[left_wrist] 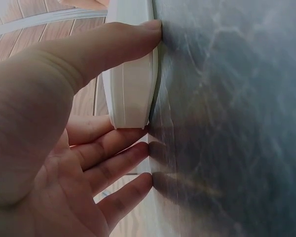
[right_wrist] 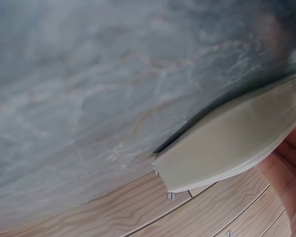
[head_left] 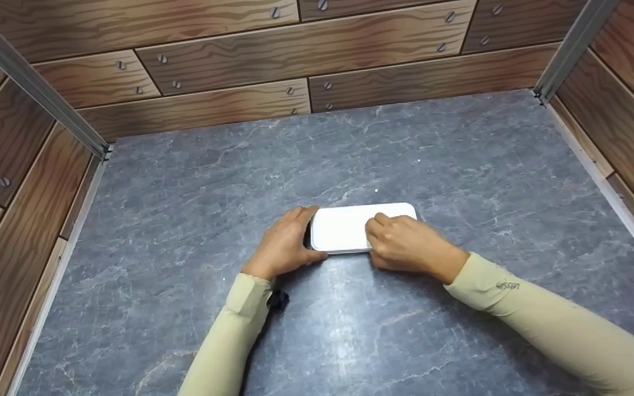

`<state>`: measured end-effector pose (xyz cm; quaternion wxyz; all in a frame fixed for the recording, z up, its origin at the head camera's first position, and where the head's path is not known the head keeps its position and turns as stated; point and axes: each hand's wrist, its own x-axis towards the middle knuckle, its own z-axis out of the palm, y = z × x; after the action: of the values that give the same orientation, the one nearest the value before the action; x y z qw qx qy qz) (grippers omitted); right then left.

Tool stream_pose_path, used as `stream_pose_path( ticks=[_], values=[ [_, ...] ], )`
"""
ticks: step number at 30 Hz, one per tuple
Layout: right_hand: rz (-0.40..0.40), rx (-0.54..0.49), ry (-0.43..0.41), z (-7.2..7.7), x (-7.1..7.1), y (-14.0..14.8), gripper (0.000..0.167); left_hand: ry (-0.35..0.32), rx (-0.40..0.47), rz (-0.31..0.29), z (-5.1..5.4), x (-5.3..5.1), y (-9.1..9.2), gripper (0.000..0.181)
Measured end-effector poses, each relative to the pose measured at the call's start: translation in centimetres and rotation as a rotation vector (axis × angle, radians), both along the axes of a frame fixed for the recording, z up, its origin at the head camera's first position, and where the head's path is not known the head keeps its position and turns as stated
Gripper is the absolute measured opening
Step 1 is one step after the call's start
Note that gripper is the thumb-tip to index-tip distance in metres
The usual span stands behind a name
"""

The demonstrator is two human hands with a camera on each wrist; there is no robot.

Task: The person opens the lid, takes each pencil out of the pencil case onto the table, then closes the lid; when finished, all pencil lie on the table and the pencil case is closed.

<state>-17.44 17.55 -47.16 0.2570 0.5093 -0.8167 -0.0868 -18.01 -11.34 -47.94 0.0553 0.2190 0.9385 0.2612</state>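
Observation:
A white box [head_left: 340, 229] with rounded corners and a smooth flat top lies on the grey marbled surface, its long side running left to right. My left hand [head_left: 285, 242] holds its left end, thumb along the near side and fingers around the far corner. In the left wrist view, that thumb [left_wrist: 113, 47] lies across the box's side [left_wrist: 130, 94], and several fingertips touch the surface. My right hand [head_left: 405, 242] grips the right half, with bent fingers on the top and the thumb low at the near edge. The right wrist view shows the box's pale side wall [right_wrist: 232, 138]; those fingertips are partly cut off.
Wood-patterned panels [head_left: 229, 49] stand at the back and both sides, with grey metal posts [head_left: 575, 49] in the corners. Tiny white specks [head_left: 376, 190] dot the marbled surface [head_left: 185, 181] beyond the box. A small black item [head_left: 278, 300] sits at the left cuff.

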Motion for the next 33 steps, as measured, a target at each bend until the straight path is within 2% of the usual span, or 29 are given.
stream_pose_path(
  ticks=[6,11,15,22,26,30,33],
  values=[
    [0.020,-0.017,0.029,0.0,0.0,0.0,0.028,-0.008,0.009,-0.002,0.0,0.1,0.0,0.103],
    [-0.005,-0.012,-0.063,0.9,-0.1,0.1,0.028,0.005,0.021,-0.003,-0.2,0.0,-0.2,0.103],
    [0.014,-0.051,-0.134,1.6,-0.2,0.9,0.028,0.004,0.028,0.000,-0.4,0.0,-0.2,0.104],
    [0.121,-0.224,-0.220,1.4,-0.9,4.0,0.028,0.003,0.043,0.005,-0.5,0.1,-0.3,0.105],
    [0.153,-0.340,-0.247,1.1,-1.0,6.1,0.030,0.000,0.058,-0.003,-0.5,-0.1,-0.1,0.104],
    [0.136,-0.456,-0.289,1.0,-1.1,7.8,0.029,0.004,0.082,-0.013,-0.5,-0.2,-0.2,0.104],
    [0.108,-0.546,-0.355,1.2,-1.3,8.5,0.027,-0.003,0.077,0.002,-0.5,-0.2,-0.4,0.107]
  ],
)
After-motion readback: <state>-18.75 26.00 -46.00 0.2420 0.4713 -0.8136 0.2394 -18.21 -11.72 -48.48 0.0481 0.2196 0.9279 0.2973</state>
